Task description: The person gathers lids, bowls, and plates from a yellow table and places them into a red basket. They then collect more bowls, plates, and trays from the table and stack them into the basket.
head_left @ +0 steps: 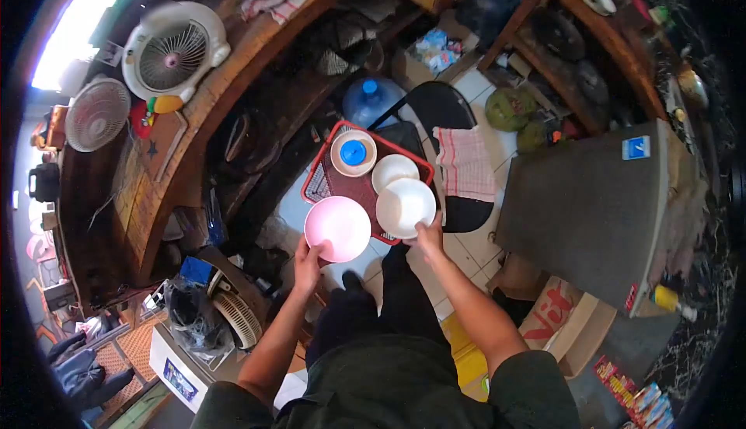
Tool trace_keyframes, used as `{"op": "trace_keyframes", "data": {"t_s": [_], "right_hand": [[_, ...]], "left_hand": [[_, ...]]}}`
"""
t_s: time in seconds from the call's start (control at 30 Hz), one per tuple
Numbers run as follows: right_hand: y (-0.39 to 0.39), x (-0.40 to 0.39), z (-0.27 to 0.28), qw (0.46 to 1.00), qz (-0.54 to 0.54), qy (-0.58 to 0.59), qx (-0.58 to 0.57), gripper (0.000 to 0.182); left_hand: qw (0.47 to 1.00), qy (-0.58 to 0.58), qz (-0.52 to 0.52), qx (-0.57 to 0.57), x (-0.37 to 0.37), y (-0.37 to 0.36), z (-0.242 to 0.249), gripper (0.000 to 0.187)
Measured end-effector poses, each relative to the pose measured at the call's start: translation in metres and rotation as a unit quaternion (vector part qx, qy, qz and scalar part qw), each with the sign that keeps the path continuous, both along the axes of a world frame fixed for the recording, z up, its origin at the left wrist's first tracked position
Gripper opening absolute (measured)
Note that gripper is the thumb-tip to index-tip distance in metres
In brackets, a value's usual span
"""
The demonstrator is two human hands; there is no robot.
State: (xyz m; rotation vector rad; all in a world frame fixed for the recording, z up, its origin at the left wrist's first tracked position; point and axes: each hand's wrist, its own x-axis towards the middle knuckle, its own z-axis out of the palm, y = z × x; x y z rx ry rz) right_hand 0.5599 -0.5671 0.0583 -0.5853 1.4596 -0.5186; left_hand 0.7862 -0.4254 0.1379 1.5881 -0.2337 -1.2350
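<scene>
A pink bowl (339, 228) is in my left hand (308, 264), which grips its lower left rim with the thumb over the edge. My right hand (429, 240) pinches the lower right rim of a white bowl (406, 207). Both bowls are held above a red plastic basket (427, 166). Inside the basket a white bowl or plate (395, 171) is partly covered by the bowl in my right hand. To its left sits a cream bowl (339, 157) with a blue round item (353, 152) in it.
A black seat (439, 106) with a red-striped cloth (465, 163) stands right of the basket. Behind it is a blue water jug (371, 101). A large grey cabinet (579, 211) is at right, a cardboard box (571, 324) below it. A curved wooden counter (194, 110) with fans runs along the left.
</scene>
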Motion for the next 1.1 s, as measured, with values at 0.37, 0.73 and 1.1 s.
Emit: {"op": "trace_keyframes", "data": {"t_s": [0.37, 0.73, 1.1], "right_hand": [[-0.043, 0.024, -0.119, 0.999, 0.043, 0.005, -0.007, 0.046], [-0.066, 0.035, -0.13, 0.996, 0.069, 0.051, -0.027, 0.045], [-0.071, 0.022, -0.179, 0.941, 0.191, 0.239, -0.147, 0.048]], "left_hand": [[0.995, 0.02, 0.08, 0.064, -0.015, -0.025, -0.124, 0.045], [0.994, 0.035, 0.07, 0.077, -0.012, -0.033, -0.14, 0.045], [0.996, 0.02, 0.049, 0.068, -0.018, -0.046, -0.157, 0.041]]}}
